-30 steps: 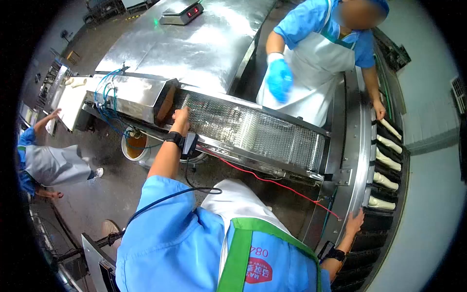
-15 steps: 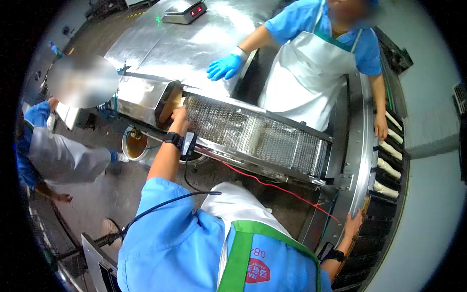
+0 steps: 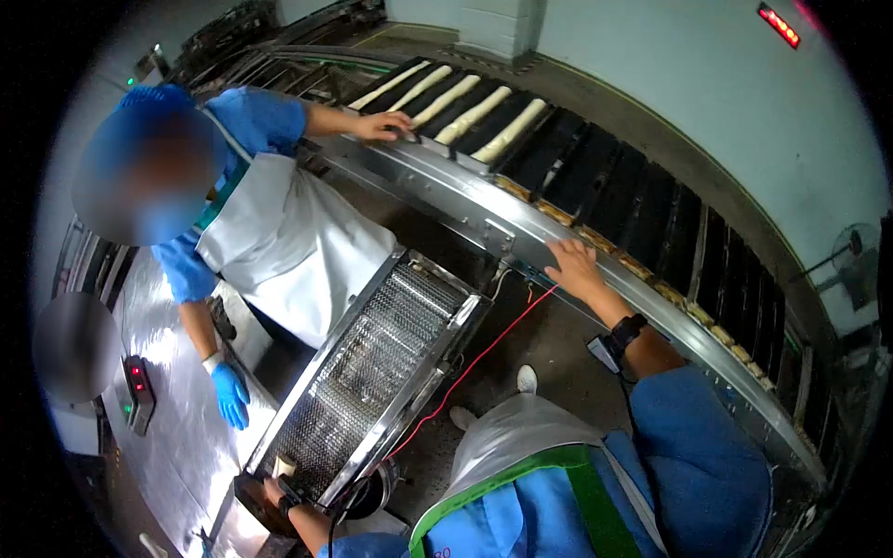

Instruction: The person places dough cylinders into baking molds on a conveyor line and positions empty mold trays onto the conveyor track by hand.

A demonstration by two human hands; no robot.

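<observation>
At the lower end of the metal mesh conveyor (image 3: 367,358), my left hand (image 3: 273,491) has its fingers curled against a short pale dough piece (image 3: 285,465); the grip is small and partly hidden. My right hand (image 3: 577,267) is open, fingers spread, at the near metal rail (image 3: 651,325) of a long line of dark trays (image 3: 595,172). It holds nothing. Long pale dough strips (image 3: 510,130) lie in several trays farther up. A co-worker's bare hand (image 3: 381,126) is at the rail beside those strips.
Across the mesh conveyor stands the co-worker in a white apron (image 3: 288,242), one blue-gloved hand (image 3: 230,395) over a steel table (image 3: 172,465). A scale (image 3: 138,395) with red digits sits on that table. A red cord (image 3: 465,372) hangs beside the conveyor, above a bucket (image 3: 377,488).
My view has swung right toward the tray line. The right hand has come off the tray edge to the rail nearer the mesh conveyor. My left hand stays at the conveyor's end.
</observation>
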